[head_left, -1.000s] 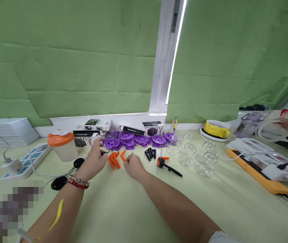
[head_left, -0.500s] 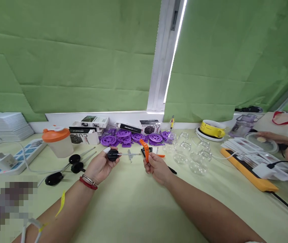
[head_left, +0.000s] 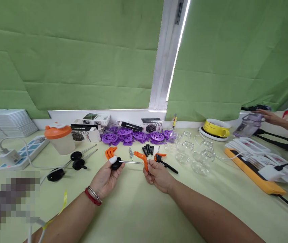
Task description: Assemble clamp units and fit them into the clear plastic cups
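Observation:
My left hand (head_left: 105, 182), with a white cover on one fingertip, is closed round a black-knobbed metal rod (head_left: 131, 162) that points right. Pinched in my right hand (head_left: 158, 175) is a bent orange plastic piece (head_left: 140, 156). The rod's tip meets the edge of the orange piece in view; whether it is inside it I cannot tell. Behind my left hand lie similar orange pieces (head_left: 110, 152). Several screws (head_left: 131, 154) and short black tubes (head_left: 148, 149) lie beyond the hands. Right of them is an orange and black part (head_left: 162, 159). More black-knobbed rods (head_left: 79, 164) lie at left.
Purple round parts (head_left: 124, 133) and cup holder boxes (head_left: 89, 134) line the back. Clear glass-like pieces (head_left: 201, 165) stand at right, near a yellow cup (head_left: 216, 128) and an orange power strip (head_left: 255, 175). An orange-lidded shaker (head_left: 61, 143) stands left. Another person's hand (head_left: 266, 116) touches a bottle (head_left: 249, 125).
The rod and the orange piece are closer together, and the orange piece has tilted over to the left. At right, the other person's hand has moved onto the bottle.

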Demonstrator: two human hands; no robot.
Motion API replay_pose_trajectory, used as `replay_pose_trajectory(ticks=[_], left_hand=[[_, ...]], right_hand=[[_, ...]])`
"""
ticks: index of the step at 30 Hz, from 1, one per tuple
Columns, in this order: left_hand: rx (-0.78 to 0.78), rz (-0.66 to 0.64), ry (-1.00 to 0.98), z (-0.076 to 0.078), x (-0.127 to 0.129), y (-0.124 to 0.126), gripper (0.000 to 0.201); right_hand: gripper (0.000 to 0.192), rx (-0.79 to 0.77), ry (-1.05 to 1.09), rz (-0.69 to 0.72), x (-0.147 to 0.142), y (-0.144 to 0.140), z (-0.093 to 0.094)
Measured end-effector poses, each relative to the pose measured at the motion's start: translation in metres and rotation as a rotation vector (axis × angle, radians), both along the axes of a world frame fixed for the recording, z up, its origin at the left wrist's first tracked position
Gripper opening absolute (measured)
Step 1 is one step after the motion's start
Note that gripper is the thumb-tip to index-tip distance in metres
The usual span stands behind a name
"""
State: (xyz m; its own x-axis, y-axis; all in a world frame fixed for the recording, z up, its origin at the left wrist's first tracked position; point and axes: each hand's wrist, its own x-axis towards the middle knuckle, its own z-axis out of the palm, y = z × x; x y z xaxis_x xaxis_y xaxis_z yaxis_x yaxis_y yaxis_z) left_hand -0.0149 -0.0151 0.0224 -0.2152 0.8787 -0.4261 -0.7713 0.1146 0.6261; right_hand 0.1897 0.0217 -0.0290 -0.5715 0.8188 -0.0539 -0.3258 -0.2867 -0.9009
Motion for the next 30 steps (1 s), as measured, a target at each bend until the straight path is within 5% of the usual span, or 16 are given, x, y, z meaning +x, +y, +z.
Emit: replay_pose_trajectory(ticks=[9, 16, 30], left_hand=[[-0.004, 0.028, -0.027, -0.001, 0.001, 0.001, 0.011], [0.097, -0.165, 0.028, 0.005, 0.011, -0.013, 0.015], [0.07, -0.173, 0.13, 0.005, 0.004, -0.008, 0.014]], right_hand=[[0.03, 0.04, -0.04, 0.034, -0.001, -0.002, -0.001], [0.03, 0.053, -0.062, 0.041, 0.0, -0.005, 0.002], [0.027, 0.018, 0.04, -0.044, 0.007, -0.002, 0.01]])
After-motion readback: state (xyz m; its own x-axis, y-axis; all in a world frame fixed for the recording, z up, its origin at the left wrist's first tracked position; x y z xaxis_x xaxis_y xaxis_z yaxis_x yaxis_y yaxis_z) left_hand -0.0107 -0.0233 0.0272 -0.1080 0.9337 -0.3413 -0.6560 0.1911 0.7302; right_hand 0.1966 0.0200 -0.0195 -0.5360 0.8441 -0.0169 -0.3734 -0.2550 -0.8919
